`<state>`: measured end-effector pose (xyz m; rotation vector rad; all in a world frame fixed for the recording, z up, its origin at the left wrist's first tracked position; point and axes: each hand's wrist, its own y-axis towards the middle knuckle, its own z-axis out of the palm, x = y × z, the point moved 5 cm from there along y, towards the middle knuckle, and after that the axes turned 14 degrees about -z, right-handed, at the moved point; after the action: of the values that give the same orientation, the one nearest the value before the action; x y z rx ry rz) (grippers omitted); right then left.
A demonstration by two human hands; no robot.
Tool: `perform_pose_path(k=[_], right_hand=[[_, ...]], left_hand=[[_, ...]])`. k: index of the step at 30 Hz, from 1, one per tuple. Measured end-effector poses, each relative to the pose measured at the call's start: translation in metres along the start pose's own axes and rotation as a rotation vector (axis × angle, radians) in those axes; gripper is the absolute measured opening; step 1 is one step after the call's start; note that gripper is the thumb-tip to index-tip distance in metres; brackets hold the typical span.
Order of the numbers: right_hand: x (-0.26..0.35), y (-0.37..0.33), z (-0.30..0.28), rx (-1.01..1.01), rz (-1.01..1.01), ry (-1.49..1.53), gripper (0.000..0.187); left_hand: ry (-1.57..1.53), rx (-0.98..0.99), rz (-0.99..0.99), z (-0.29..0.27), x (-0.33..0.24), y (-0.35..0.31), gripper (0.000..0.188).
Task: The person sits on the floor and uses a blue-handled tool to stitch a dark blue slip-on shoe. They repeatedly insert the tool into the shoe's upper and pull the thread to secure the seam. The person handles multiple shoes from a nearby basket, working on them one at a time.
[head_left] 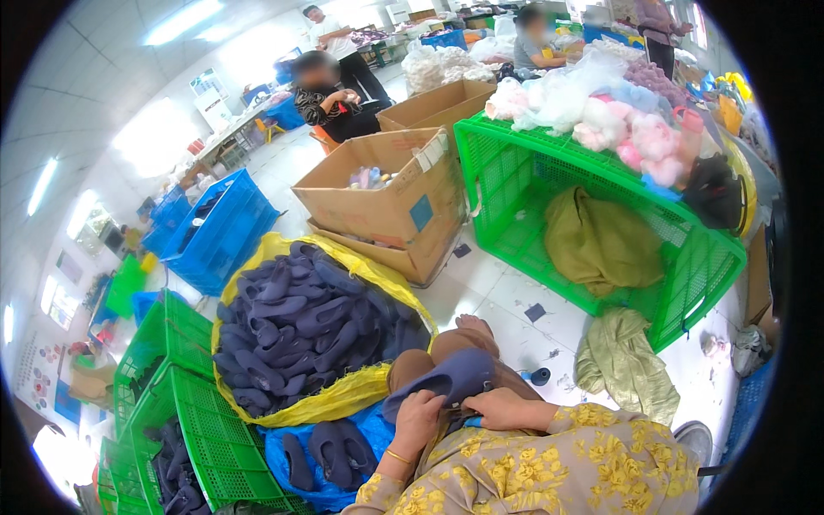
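Note:
A dark blue slipper-like shoe [445, 378] lies across my lap, above the knees. My left hand [417, 417] grips its near side, fingers closed at the opening. Against the same edge, my right hand [498, 408] is closed; a small bit of blue shows beneath it, and what its fingers hold is hidden. To the left, a yellow woven sack [343, 403] stands wide at the mouth, heaped with more dark blue shoes [292, 318]. Nearer me, a few similar shoes [342, 446] rest on blue plastic sheeting [375, 429].
Green crates [206, 438] stand at the left, one holding dark shoes. A large green crate [601, 296] on its side contains an olive sack [601, 245]. Cardboard boxes [369, 202] and a blue crate [215, 236] stand beyond. Several people work farther back.

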<state>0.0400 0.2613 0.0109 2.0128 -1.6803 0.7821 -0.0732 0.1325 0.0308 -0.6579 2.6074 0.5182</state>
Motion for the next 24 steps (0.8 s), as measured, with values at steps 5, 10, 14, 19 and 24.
perform_pose_path(k=[5,10,14,19,24], right_hand=[[-0.003,-0.004,0.001,0.066,-0.129,0.050,0.026],[-0.005,-0.003,-0.004,-0.077,-0.190,-0.013,0.017],[-0.008,-0.007,-0.017,-0.238,-0.149,0.262,0.017],[-0.031,-0.019,-0.005,-0.316,0.074,0.977,0.008],[-0.024,-0.028,-0.017,-0.317,0.332,1.199,0.007]], left_hand=[[0.009,0.069,-0.036,0.009,-0.009,-0.006,0.022],[-0.145,0.066,-0.102,0.007,-0.001,0.002,0.016],[-0.438,0.067,-0.247,-0.004,0.007,0.001,0.017],[-0.829,0.056,-0.595,-0.008,0.030,-0.012,0.012],[-0.932,-0.056,-0.605,-0.029,0.024,-0.017,0.015]])
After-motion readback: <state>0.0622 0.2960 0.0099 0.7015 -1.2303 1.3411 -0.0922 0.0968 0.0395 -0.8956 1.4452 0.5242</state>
